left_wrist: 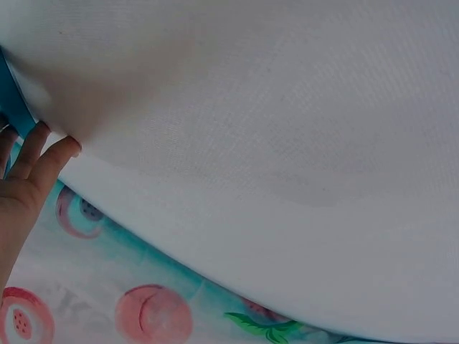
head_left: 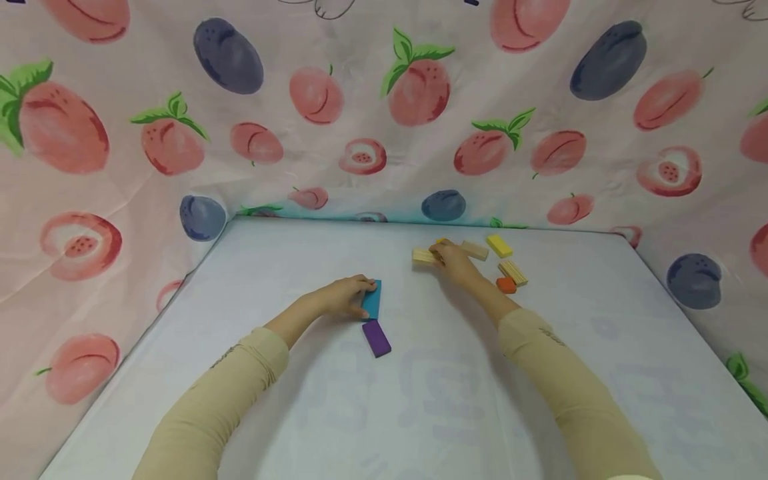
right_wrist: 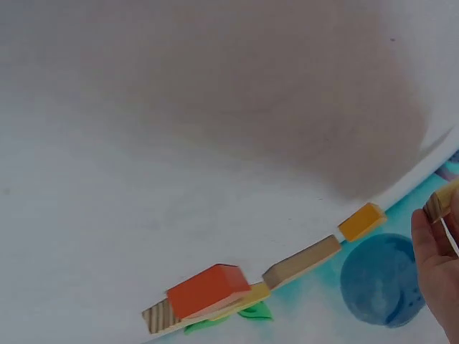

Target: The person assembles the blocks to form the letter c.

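My left hand [head_left: 345, 295] holds a blue block [head_left: 373, 301] by its long side on the white table, thumb near one end and fingers near the other. Only a sliver of that blue block [left_wrist: 13, 97] shows at the edge of the left wrist view. Just below it lies a purple block [head_left: 376, 339], its upper end close to the blue one. Further back, my right hand [head_left: 457, 265] pinches a pale wooden block [head_left: 423, 256] by its right end. In the right wrist view, this wooden block [right_wrist: 443, 202] appears raised off the table, partly hidden by fingers.
Around the right hand lie a tan block [head_left: 475, 251], a yellow block [head_left: 499, 246], a striped wooden block [head_left: 513, 273], a red-orange block [head_left: 506, 285] and a yellow-orange block [right_wrist: 362, 221]. Fruit-patterned cloth [head_left: 372, 107] hangs behind the table [head_left: 288, 427].
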A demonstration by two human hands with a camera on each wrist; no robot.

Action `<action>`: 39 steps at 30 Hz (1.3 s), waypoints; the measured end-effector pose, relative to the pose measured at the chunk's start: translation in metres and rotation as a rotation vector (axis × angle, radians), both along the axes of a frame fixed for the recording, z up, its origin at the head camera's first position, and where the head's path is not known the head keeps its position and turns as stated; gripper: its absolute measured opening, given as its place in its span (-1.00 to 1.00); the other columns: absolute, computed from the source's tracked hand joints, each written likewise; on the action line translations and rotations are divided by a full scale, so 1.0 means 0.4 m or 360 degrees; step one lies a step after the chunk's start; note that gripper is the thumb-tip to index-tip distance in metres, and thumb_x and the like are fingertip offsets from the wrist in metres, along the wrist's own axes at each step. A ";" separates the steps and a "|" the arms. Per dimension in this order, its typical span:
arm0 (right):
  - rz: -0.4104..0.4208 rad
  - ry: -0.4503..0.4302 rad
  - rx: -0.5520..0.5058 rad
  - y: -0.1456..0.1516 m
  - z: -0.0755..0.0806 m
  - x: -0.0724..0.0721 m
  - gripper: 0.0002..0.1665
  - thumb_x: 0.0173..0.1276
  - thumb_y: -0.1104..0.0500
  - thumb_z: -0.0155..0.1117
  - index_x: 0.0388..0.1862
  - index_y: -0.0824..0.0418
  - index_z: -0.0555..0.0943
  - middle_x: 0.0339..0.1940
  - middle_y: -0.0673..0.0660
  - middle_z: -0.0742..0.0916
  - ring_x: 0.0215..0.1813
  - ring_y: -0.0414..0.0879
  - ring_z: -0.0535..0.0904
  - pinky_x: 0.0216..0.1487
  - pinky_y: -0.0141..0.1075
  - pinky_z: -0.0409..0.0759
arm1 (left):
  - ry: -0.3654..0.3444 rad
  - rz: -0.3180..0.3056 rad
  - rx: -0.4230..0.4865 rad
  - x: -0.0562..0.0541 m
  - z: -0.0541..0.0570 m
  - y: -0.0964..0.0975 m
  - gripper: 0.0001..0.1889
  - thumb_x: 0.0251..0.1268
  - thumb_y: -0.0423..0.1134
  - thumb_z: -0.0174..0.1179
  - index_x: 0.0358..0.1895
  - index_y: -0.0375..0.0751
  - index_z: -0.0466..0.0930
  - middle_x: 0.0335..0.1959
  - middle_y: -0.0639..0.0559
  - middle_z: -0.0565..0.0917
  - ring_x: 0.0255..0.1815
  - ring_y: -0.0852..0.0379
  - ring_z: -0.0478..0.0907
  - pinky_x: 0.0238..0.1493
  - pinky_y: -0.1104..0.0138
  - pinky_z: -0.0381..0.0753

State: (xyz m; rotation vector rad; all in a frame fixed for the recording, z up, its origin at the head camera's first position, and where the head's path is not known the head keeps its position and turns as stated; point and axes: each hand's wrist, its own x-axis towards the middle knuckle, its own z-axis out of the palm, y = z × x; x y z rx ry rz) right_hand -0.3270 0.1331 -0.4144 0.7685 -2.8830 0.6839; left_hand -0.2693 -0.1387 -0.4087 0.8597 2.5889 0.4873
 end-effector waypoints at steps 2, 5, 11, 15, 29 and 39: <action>0.0044 0.0043 0.0034 -0.013 0.002 -0.003 -0.65 0.26 0.40 0.21 0.03 0.53 0.52 -0.10 0.38 0.62 -0.05 0.18 0.58 -0.02 -0.12 0.64 | -0.0001 0.0001 -0.0005 -0.001 -0.001 0.000 -0.31 0.20 -0.16 0.28 0.35 -0.36 0.26 0.42 -0.20 0.25 0.44 -0.18 0.17 0.46 0.05 0.17; 0.0104 0.0065 0.0069 -0.032 0.005 -0.008 -0.66 0.26 0.40 0.23 0.01 0.51 0.53 -0.13 0.36 0.63 -0.07 0.16 0.59 -0.03 -0.14 0.64 | 0.0001 0.0001 -0.0007 -0.003 -0.004 -0.001 -0.31 0.20 -0.15 0.28 0.35 -0.36 0.26 0.42 -0.20 0.25 0.44 -0.18 0.17 0.46 0.05 0.18; 0.0238 0.0088 0.0111 -0.068 0.005 -0.021 -0.69 0.29 0.40 0.19 0.00 0.51 0.53 -0.12 0.35 0.62 -0.06 0.15 0.59 0.02 -0.14 0.64 | -0.0001 0.0004 -0.0015 -0.006 -0.002 -0.001 -0.31 0.20 -0.15 0.27 0.36 -0.34 0.26 0.41 -0.20 0.26 0.44 -0.16 0.18 0.46 0.06 0.17; 0.0296 0.0082 0.0125 -0.088 0.009 -0.026 -0.70 0.30 0.37 0.19 0.00 0.48 0.55 -0.10 0.34 0.62 -0.11 0.13 0.60 -0.04 -0.17 0.66 | 0.0007 0.0001 -0.0018 -0.007 -0.002 0.001 -0.32 0.20 -0.15 0.28 0.35 -0.34 0.27 0.41 -0.20 0.27 0.43 -0.16 0.19 0.46 0.06 0.18; 0.0013 -0.0462 -0.0513 -0.132 -0.019 -0.031 -0.60 0.33 0.37 0.15 0.14 0.45 0.50 0.15 0.41 0.53 0.04 0.26 0.57 0.09 -0.09 0.62 | -0.0029 0.0025 -0.0032 -0.005 -0.004 0.000 -0.32 0.21 -0.15 0.27 0.35 -0.33 0.27 0.42 -0.19 0.26 0.44 -0.15 0.18 0.46 0.05 0.19; -0.0172 -0.0665 -0.0958 -0.167 -0.071 -0.077 -0.63 0.26 0.37 0.16 0.07 0.33 0.60 0.14 0.27 0.63 0.06 0.12 0.59 0.03 -0.18 0.65 | -0.0042 0.0042 -0.0001 0.001 0.002 -0.001 -0.33 0.21 -0.16 0.27 0.35 -0.34 0.27 0.41 -0.19 0.27 0.43 -0.15 0.20 0.46 0.07 0.19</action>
